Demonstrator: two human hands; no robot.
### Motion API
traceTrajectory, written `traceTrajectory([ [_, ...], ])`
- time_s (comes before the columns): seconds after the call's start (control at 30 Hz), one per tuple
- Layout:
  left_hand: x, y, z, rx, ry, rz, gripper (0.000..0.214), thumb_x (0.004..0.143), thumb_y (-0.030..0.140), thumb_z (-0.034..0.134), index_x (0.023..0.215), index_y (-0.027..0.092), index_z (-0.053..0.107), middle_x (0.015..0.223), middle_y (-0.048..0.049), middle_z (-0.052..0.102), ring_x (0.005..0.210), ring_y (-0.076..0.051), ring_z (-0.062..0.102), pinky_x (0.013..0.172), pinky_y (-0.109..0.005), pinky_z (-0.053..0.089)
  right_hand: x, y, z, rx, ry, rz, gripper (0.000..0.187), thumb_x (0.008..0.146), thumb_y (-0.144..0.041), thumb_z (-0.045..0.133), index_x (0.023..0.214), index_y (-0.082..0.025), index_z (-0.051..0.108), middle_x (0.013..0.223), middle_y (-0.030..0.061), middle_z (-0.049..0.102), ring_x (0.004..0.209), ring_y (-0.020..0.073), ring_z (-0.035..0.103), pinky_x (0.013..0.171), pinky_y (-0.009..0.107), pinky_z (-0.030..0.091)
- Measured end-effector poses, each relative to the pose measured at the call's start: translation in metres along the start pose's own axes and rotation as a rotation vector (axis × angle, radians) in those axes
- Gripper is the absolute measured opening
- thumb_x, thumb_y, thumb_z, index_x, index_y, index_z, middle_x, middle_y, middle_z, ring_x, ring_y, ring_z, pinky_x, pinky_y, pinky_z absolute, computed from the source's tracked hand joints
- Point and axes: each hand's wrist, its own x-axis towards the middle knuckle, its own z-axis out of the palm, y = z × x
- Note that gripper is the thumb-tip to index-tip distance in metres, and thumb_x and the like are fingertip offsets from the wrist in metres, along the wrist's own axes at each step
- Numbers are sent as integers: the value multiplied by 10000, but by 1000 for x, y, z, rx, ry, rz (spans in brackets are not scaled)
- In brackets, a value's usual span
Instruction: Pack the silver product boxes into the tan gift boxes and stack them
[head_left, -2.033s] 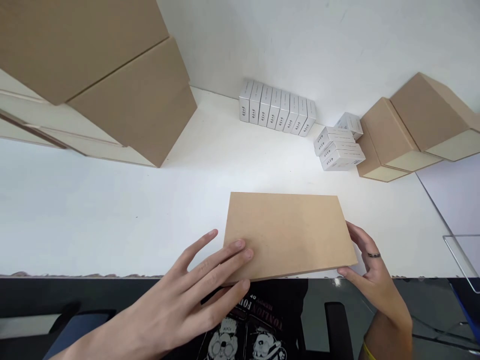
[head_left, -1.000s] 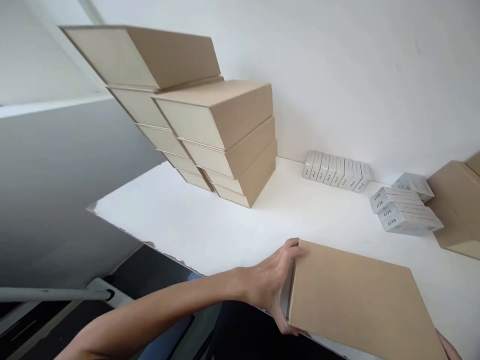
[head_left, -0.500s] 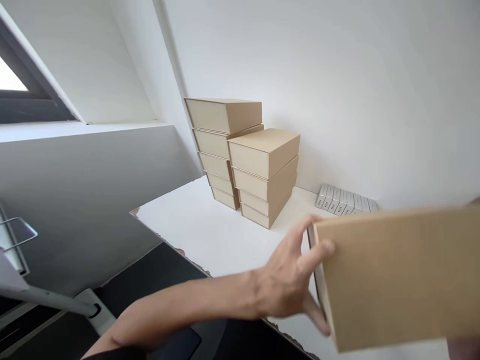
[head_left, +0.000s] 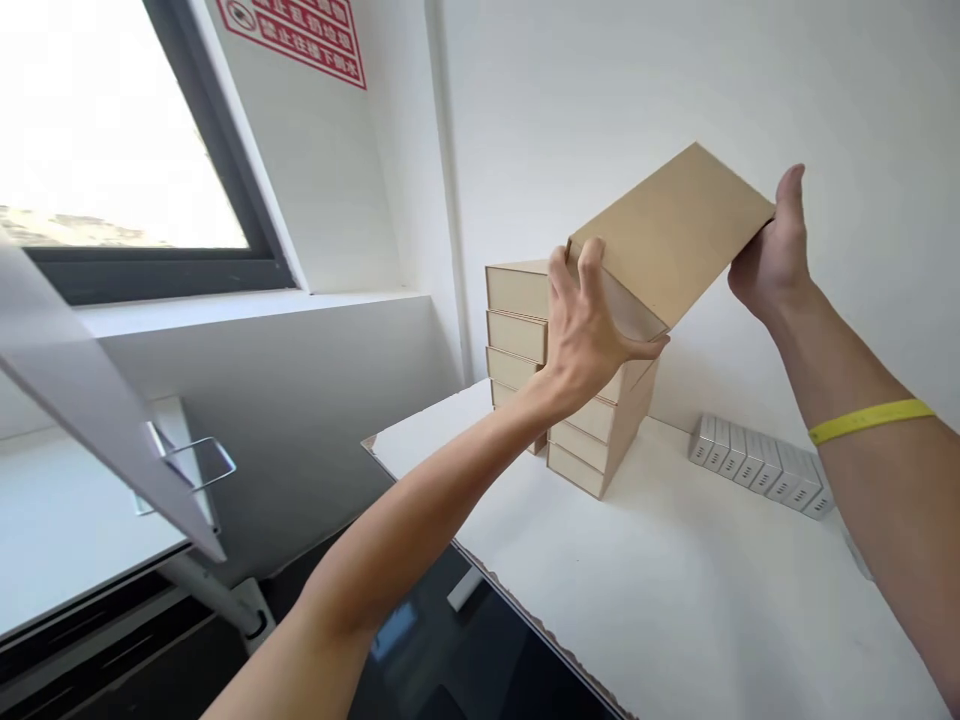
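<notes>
A tan cardboard box [head_left: 675, 230] is held tilted between my two hands, over the nearer stack of boxes [head_left: 581, 445]. My left hand [head_left: 581, 330] grips its near left end, fingers over the top edge and thumb at the lower corner. At the far right end, my right hand [head_left: 776, 250] has its thumb up and its fingers under the box, partly hidden. Behind my left hand rises a taller stack of like boxes [head_left: 517, 290]. Whether the held box touches the stack below, I cannot tell.
The stacks stand on a white table [head_left: 712, 600] with a chipped edge, against a white wall. A row of small silver-grey boxes [head_left: 761, 465] lies along the wall at right. To the left are a window [head_left: 112, 120], a ledge [head_left: 247, 310] and a white panel [head_left: 112, 420].
The held box has moved from the lower right up and over the nearer stack, both hands on it. My right hand has come into clear view. The camera view has shifted.
</notes>
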Motion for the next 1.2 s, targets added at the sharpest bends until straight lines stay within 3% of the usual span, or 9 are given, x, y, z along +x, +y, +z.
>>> traceTrajectory([
  [0.1,-1,-17,-1,2,-33,-141,1197,464,257,1061,1371,334,283,1386,-112,341,1344,-344,410,1113,-571,465,17,22,24,243,-49,71,1031,929,-619,-75,1449,132,404,1661,313,146,1497,271,397,987,223,439],
  [0.3,2,-25,-8,-21,-111,-354,1121,468,382,1052,1303,317,306,1255,-109,384,1273,-391,466,1044,-650,485,30,60,51,289,-107,192,1036,958,-640,-25,1479,172,355,1616,335,294,1453,236,472,906,167,460],
  [0.5,4,-28,-8,2,-165,-506,1115,454,426,1062,1291,279,340,1225,-138,405,1237,-453,519,981,-713,497,29,69,59,304,-188,282,1131,895,-639,-121,1237,244,496,1577,403,220,1427,243,487,838,197,465],
  [0.67,-1,-41,1,-43,-101,-443,1166,437,497,1073,1325,309,342,1239,-137,421,1268,-486,533,987,-748,487,30,71,62,319,-227,343,1130,801,-592,-224,920,174,598,1572,395,108,1452,268,425,756,225,454],
  [0.8,-1,-45,2,-54,-123,-439,1167,466,528,1063,1351,319,333,1281,-145,416,1337,-509,501,1040,-735,453,30,82,64,307,-248,394,1091,768,-585,-229,758,151,577,1527,412,187,1431,279,428,691,250,442],
  [0.93,-1,-41,1,-38,-159,-458,1172,514,566,1035,1407,337,311,1371,-156,403,1448,-538,405,1137,-720,373,30,98,71,203,-215,388,1075,863,-585,-178,820,148,607,1500,411,314,1390,209,514,722,219,468],
  [1.1,-9,-40,8,-35,-117,-451,1165,597,605,977,1475,389,242,1473,-148,372,1522,-526,321,1170,-709,349,32,114,80,93,-121,366,1002,969,-604,-71,966,109,632,1369,365,541,1196,130,673,708,277,509],
  [1.2,-13,-43,14,-77,-98,-428,1233,599,660,955,1517,427,165,1572,-143,294,1569,-517,240,1200,-705,313,30,117,80,-61,23,300,917,993,-572,12,904,88,643,1320,328,596,1136,114,693,690,276,502],
])
